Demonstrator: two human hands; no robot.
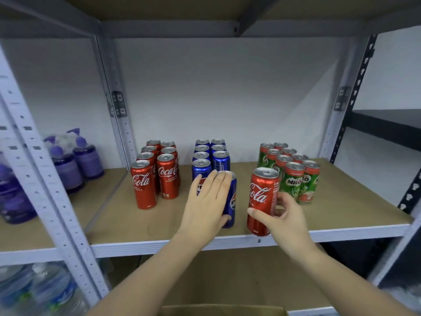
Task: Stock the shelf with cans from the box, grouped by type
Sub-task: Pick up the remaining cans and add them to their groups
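Three groups of cans stand on the wooden shelf [341, 206]: red Coca-Cola cans [167, 176] at left, blue Pepsi cans [211, 156] in the middle, green Milo cans [293, 179] at right. My left hand [208, 201] wraps a blue Pepsi can [230, 199], upright on the shelf in front of the blue group. A red Coca-Cola can [263, 197] is held near its base by my right hand [282, 215], over the shelf's front edge, just left of the Milo cans. The cardboard box [223, 310] shows only its top rim at the bottom.
Purple pump bottles [77, 160] fill the neighbouring shelf bay at left. Grey perforated uprights [45, 179] frame the bay on both sides. Water bottles [38, 290] sit on the lower left shelf. A dark shelf unit [387, 126] stands at right.
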